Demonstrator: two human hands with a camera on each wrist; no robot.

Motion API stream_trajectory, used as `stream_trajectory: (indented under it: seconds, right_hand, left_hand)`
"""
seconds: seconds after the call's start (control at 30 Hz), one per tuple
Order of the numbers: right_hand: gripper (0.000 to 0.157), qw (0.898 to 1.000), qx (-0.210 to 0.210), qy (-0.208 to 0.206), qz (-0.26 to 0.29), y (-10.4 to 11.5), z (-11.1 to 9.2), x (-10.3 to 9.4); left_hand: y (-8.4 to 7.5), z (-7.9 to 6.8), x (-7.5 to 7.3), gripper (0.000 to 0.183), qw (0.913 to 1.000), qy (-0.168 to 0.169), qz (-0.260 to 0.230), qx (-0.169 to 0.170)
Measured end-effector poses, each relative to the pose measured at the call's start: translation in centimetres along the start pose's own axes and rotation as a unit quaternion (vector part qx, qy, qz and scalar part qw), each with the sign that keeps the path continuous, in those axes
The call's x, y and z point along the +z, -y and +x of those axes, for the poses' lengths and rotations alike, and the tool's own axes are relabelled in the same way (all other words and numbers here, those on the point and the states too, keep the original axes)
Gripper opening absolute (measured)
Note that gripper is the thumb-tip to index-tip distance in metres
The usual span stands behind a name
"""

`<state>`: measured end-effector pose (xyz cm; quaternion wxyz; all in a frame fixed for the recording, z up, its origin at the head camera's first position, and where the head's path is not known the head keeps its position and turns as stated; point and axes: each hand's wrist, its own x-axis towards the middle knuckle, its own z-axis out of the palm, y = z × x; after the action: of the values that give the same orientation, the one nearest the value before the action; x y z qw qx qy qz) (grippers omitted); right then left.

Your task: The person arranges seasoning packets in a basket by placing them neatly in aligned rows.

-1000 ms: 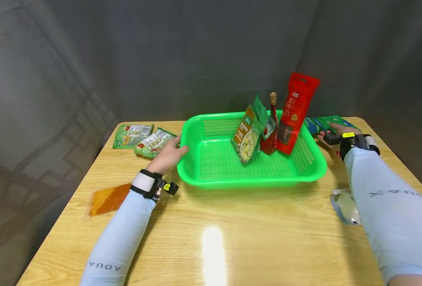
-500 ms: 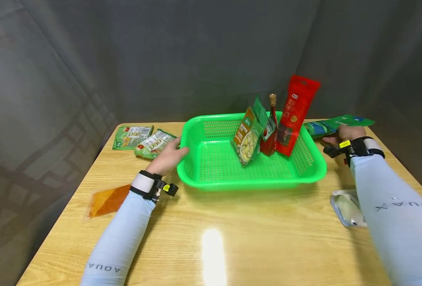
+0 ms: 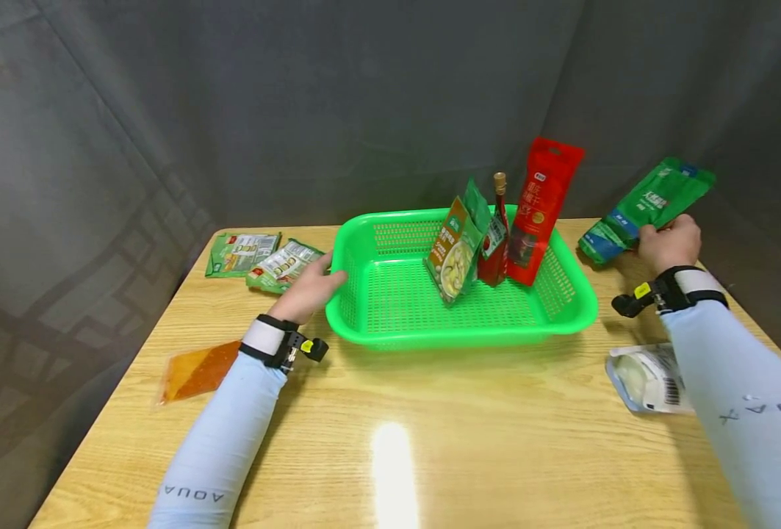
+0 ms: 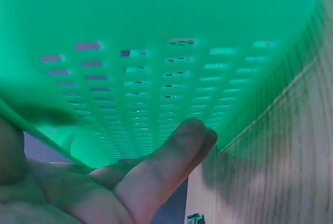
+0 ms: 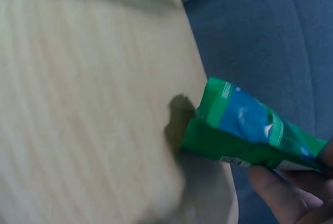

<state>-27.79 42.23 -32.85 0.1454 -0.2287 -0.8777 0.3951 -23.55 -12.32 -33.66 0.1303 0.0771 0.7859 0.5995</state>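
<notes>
1. Holding the green-and-blue packet by its near edge, your right hand has its thumb and fingers closed on it.
2. The packet is tilted above the far right corner of the wooden table, its upper end up and to the right, its lower end low, outside the green plastic basket and near its right wall. Your right wrist view is blurred, so you can't be sure that lower end is clear of the wood.
3. Your left hand grips the basket's left rim, thumb over the top, fingers laid along the outer wall, apparently to steady it.
4. You seem to be at the pick-up of this one packet. The next move likely calls for keeping that pinch and raising the lower end above the basket's right rim, without knocking the tall red packet leaning there.
5. Beside that packet, inside the basket, stand a stoppered red bottle and an orange-brown packet with a bowl pictured on it.
6. Farther out, you have a white barcoded pouch on the right, two green packets at the far left and a flat orange-red sachet nearer you.
</notes>
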Motion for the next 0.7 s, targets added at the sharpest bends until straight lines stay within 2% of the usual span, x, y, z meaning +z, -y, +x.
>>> stream_trajectory:
  seconds: [0.17, 0.33, 0.43, 0.53, 0.63, 0.7]
  right_hand:
    - [0.052, 1.0, -0.015, -0.01, -0.021, -0.3, -0.5, 0.4]
    - [0.059, 1.0, -0.024, -0.007, -0.007, -0.2, -0.9, 1.1]
    - [0.064, 0.999, -0.019, 0.018, 0.025, 0.2, -1.1, 1.7]
    - [0.076, 0.996, -0.016, 0.064, 0.061, 0.7, -1.1, 2.6]
    - [0.086, 0.992, -0.027, 0.105, 0.063, 0.9, -0.9, 3.3]
    - [0.088, 0.991, -0.029, 0.122, 0.042, 0.9, -0.7, 3.6]
  left_hand:
    - [-0.1, 0.0, 0.0, 0.062, 1.0, -0.002, 0.001, -0.003]
    - [-0.1, 0.0, 0.0, 0.062, 1.0, -0.002, 0.003, -0.003]
    - [-0.1, 0.0, -0.1, 0.062, 1.0, -0.002, 0.003, -0.006]
    - [0.0, 0.1, -0.2, 0.062, 0.9999, -0.001, 0.001, -0.013]
    - [-0.2, 0.1, -0.2, 0.062, 0.9999, 0.004, -0.002, -0.016]
    - [-0.2, 0.1, -0.2, 0.062, 0.9999, 0.006, -0.004, -0.015]
